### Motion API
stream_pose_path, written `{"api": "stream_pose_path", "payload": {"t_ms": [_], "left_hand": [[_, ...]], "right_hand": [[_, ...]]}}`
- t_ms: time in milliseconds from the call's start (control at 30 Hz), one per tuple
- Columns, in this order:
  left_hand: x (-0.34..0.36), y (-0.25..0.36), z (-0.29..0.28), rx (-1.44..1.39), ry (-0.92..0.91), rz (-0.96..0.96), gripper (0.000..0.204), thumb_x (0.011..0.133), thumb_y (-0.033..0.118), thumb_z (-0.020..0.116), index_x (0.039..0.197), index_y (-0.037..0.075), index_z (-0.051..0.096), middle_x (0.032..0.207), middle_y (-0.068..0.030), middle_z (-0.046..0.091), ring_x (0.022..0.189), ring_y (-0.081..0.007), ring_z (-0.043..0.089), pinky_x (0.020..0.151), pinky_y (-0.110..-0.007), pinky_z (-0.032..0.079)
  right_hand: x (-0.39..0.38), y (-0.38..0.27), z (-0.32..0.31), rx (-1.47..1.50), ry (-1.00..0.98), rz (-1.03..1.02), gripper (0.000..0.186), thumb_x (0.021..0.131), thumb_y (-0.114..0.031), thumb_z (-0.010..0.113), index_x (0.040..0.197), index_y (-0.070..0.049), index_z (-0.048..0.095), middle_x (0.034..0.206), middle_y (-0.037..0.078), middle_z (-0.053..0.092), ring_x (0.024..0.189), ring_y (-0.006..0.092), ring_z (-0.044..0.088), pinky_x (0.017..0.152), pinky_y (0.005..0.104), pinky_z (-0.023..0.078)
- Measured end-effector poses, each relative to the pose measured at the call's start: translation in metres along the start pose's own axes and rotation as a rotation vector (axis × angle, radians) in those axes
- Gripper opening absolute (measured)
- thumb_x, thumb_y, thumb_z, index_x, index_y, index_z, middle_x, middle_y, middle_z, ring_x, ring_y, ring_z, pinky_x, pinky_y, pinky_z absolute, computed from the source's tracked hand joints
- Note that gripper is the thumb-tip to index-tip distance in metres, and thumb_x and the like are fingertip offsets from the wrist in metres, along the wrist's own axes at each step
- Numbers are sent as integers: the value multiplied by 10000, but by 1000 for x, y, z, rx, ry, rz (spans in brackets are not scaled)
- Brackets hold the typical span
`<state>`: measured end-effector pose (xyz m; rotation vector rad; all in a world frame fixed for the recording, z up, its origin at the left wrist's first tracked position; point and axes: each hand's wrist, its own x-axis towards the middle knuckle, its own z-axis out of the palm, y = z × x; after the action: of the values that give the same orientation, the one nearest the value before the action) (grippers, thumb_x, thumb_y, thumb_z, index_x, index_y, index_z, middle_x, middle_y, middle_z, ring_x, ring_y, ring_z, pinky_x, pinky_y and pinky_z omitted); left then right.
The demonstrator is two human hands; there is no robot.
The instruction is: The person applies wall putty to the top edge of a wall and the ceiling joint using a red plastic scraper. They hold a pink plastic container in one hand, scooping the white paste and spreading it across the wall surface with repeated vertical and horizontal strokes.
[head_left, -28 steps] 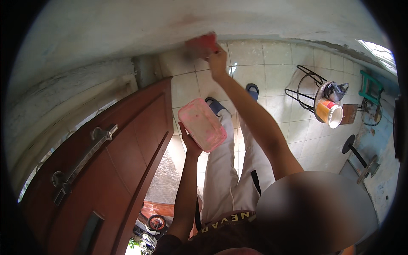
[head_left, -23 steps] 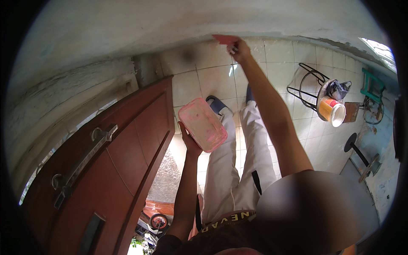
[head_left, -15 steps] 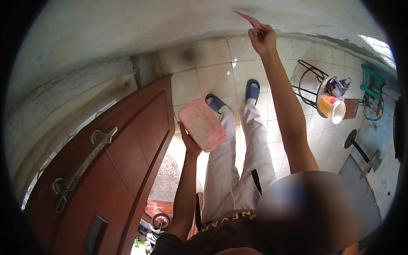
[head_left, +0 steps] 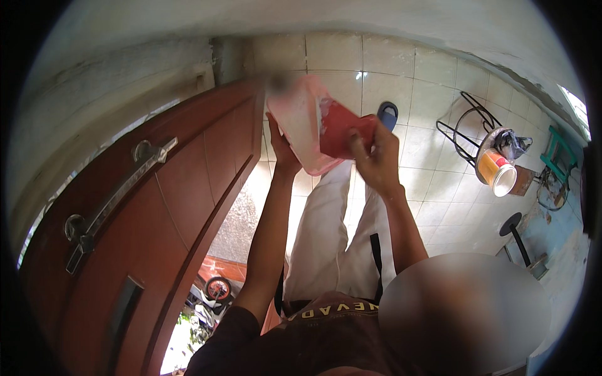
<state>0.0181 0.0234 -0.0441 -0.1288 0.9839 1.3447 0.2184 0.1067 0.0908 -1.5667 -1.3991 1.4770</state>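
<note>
Bracing the pink tub (head_left: pixel 293 122) firmly in the cupped left hand (head_left: pixel 283 147) helps; the right hand (head_left: pixel 380 156), pinching the red spreader (head_left: pixel 340 130) just to its left, should keep a shallow, steady angle.

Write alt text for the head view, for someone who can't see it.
A person's left hand holds a pink container while the right hand grips a flat red tool at its right side. A brown door stands at left; at right, on a tiled floor, a stool bears an orange tub and a dark bag.
</note>
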Motion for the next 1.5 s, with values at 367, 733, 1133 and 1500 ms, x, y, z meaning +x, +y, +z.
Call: {"api": "stream_pose_path", "payload": {"t_ms": [367, 733, 1133, 1500], "left_hand": [[-2, 1, 83, -138, -245, -144, 703, 958, 647, 304, 1310, 67, 488, 1268, -111, 555, 1130, -233, 562, 967, -365, 472], [7, -2, 49, 129, -14, -47, 647, 994, 588, 281, 1381, 89, 423, 1297, -66, 525, 1170, -181, 527, 987, -344, 456], [-25, 2, 40, 41, 88, -90, 754, 896, 702, 406, 1438, 180, 361, 1419, -43, 414, 1295, -255, 422, 1054, -448, 391], [-40, 1, 23, 22, 111, -119, 753, 898, 712, 382, 1438, 189, 350, 1393, -28, 422, 1279, -238, 437, 1046, -431, 403]], "right_hand": [[0, -11, 3, -149, -67, -17, 186, 884, -113, 586, 1020, 8, 550, 758, 131, 615, 546, 187, 568, 522, 328, 459], [-3, 43, -46, 1333, -9, 622, 248, 904, -124, 583, 1136, -48, 535, 1095, 74, 596, 976, 156, 588, 854, 313, 482], [180, 169, -17, 933, 317, 383, 224, 926, -131, 599, 1137, -73, 551, 970, 29, 623, 902, 143, 603, 853, 350, 503], [212, 48, 54, 1015, 365, -17, 140, 900, -119, 623, 1005, -29, 612, 893, 48, 642, 785, 132, 604, 728, 296, 503]]}}
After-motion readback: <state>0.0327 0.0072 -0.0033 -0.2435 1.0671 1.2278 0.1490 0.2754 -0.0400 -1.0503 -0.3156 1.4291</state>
